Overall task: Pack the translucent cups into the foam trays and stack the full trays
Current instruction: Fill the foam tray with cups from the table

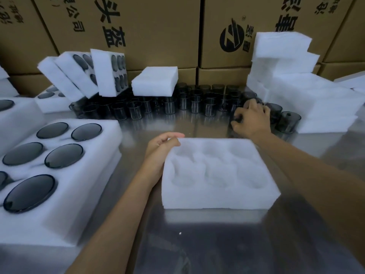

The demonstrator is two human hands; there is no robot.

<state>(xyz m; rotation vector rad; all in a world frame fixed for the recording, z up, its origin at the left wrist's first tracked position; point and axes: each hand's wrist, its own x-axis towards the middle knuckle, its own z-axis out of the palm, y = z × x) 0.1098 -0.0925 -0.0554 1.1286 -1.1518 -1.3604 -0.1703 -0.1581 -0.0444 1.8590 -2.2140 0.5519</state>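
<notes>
— On the shiny metal table (197, 244), right in front of me, sits an empty white foam tray with six round pockets (218, 175). What do you want to know?

— Where are your hands?

— My left hand (161, 150) is at the tray's far left corner, fingers curled, thumb and fingertips pinching the foam edge. My right hand (251, 120) is stretched out to the far right, fingers bent down over a dark translucent cup (237, 117) in the cluster there. I seem to be gripping it, though my fingers hide most of it.

— And the rest of the cups?

— A crowd of smoky translucent cups (171, 105) stands upright along the far side of the table, with two more (287, 121) just right of my right hand. One white foam block (155, 81) rests on top of the standing cups.

— Any trays already filled?

— Yes. At near left is a white foam tray packed with dark cups (65, 171), their round faces flush in the pockets. Further back on the left, several filled trays (85, 74) lean tilted against each other.

— What is on the right?

— A tall pile of plain white foam pieces (316, 95), touching the table's far right. Brown cardboard boxes with black printing (158, 26) stand behind everything.
</notes>
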